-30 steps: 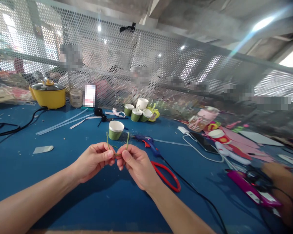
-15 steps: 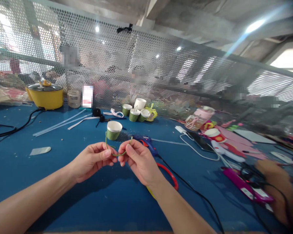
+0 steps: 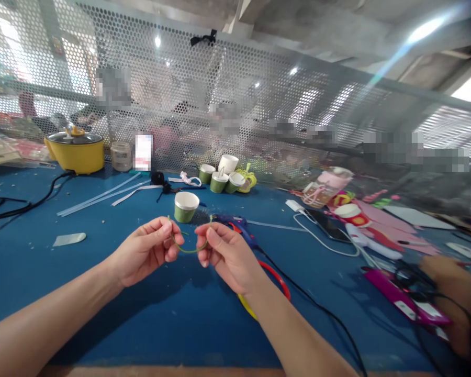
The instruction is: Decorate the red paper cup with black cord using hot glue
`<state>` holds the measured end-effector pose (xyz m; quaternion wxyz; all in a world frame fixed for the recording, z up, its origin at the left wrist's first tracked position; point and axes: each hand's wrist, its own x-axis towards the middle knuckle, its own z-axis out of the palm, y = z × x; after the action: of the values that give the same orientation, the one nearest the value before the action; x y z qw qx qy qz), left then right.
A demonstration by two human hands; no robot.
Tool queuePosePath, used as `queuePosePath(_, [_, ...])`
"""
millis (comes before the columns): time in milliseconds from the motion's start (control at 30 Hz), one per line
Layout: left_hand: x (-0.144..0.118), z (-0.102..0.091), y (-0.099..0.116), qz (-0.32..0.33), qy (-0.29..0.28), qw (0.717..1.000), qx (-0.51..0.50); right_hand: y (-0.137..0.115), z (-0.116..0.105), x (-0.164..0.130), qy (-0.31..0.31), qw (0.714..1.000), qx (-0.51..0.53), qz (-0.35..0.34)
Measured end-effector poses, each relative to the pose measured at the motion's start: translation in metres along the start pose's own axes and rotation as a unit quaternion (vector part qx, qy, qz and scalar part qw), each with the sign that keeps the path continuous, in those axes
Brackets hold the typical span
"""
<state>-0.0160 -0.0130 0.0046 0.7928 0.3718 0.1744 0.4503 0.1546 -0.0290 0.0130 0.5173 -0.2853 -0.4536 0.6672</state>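
Note:
A thin green cord (image 3: 187, 251) hangs in a shallow U between my two hands. My left hand (image 3: 149, 246) pinches one end between thumb and fingertips. The other end is in the closed fingers of my right hand (image 3: 227, 254), with its tip sticking up above the thumb. Just beyond my hands stands a small cup (image 3: 186, 208), green outside and white inside, upright on the blue table (image 3: 149, 335). A short green piece (image 3: 183, 233) lies or hangs near my left fingertips; I cannot tell whether it joins the cord.
Behind the right hand lies a blue glue gun (image 3: 239, 228) with a black cable. Red-and-yellow scissor handles (image 3: 277, 277) show under my right forearm. Several green cups (image 3: 219, 182) stand near the mesh panel. A purple power strip (image 3: 400, 298) and another person's hand (image 3: 447, 277) are at right.
My hands have moved slightly apart, and the cord between them now spans a wider curve. My left hand has lifted a little along the cord. The view has shifted slightly.

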Motion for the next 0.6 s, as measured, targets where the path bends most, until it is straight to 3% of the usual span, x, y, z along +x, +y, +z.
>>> queuePosePath(133, [0.0, 0.002, -0.002, 0.037, 0.028, 0.999, 0.013, 0.006, 0.005, 0.0, 0.009, 1.0, 0.006, 0.006])
queuePosePath(400, [-0.001, 0.002, -0.008, 0.069, 0.035, 0.996, 0.051, 0.016, 0.007, -0.002, 0.062, 0.992, -0.104, -0.021])
queuePosePath(600, [-0.001, 0.001, -0.007, 0.08, 0.025, 0.994, 0.069, 0.013, 0.007, -0.002, 0.066, 0.994, -0.084, 0.0])
